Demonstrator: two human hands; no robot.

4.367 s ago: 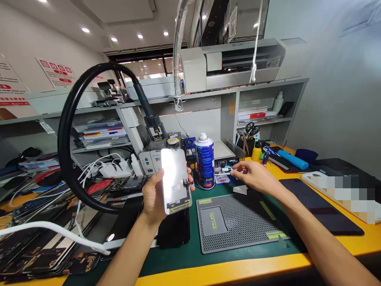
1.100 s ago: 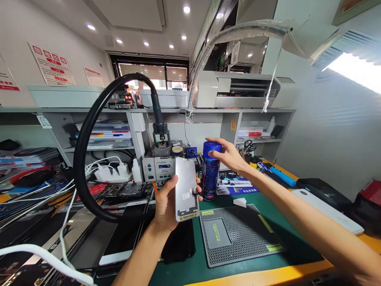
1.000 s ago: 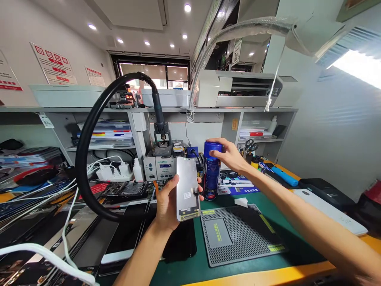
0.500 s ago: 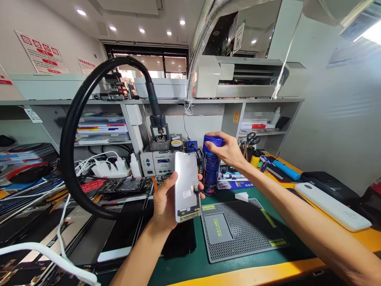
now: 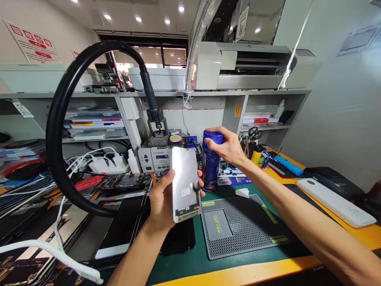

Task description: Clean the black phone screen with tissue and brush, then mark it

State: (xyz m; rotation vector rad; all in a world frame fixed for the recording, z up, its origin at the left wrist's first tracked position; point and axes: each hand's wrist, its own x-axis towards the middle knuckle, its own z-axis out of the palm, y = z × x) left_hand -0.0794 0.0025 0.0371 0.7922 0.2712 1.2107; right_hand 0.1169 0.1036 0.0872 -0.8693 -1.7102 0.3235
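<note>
On my feed: screen [image 5: 185, 180], can [image 5: 211, 169].
Left hand [image 5: 162, 194]: fingers clamped on screen, left of can. Right hand [image 5: 228, 146]: fingers clamped round can's cap [image 5: 214, 138].

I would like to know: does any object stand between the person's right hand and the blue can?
Nothing visible does: the right hand has its thumb and fingers on the cap of the blue can. The screen part in the left hand shows left of the can.
</note>
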